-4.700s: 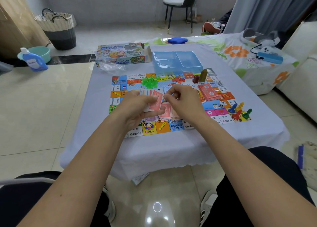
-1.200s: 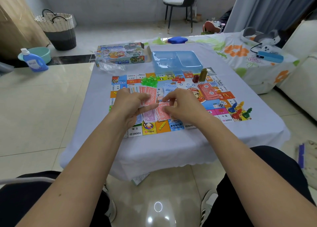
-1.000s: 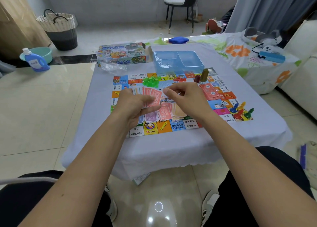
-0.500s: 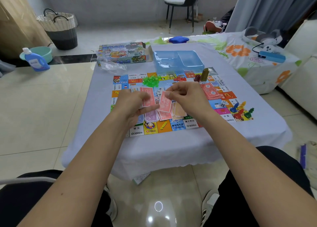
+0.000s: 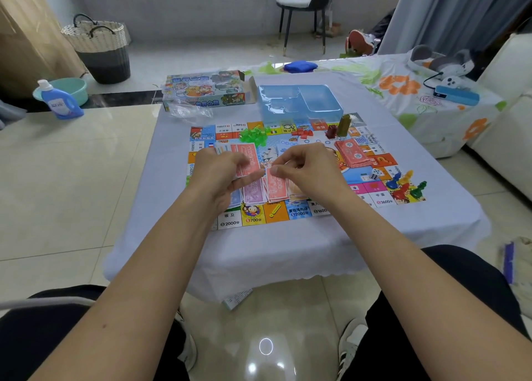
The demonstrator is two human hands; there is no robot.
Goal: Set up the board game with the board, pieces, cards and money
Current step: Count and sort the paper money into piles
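The colourful game board [image 5: 288,216] lies flat on the table. My left hand [image 5: 218,173] holds a fan of paper money [image 5: 244,156] above the board. My right hand [image 5: 308,170] pinches one red note [image 5: 276,185] over the sorted money piles [image 5: 259,193] on the board's near part. A red card stack [image 5: 352,153], dice [image 5: 374,174], coloured pawns [image 5: 406,186], green houses [image 5: 254,134], red houses [image 5: 302,133] and two tall building pieces [image 5: 339,126] sit on the board.
The blue plastic tray [image 5: 299,101] and the game box [image 5: 207,91] with a plastic bag stand at the table's far side. A flowered cloth with a blue device [image 5: 456,94] lies to the right. A detergent bottle [image 5: 59,100] and basket [image 5: 99,48] stand on the floor.
My right hand drew a red note from the fan in my left hand and carried it down toward the piles on the board. My left hand stayed put.
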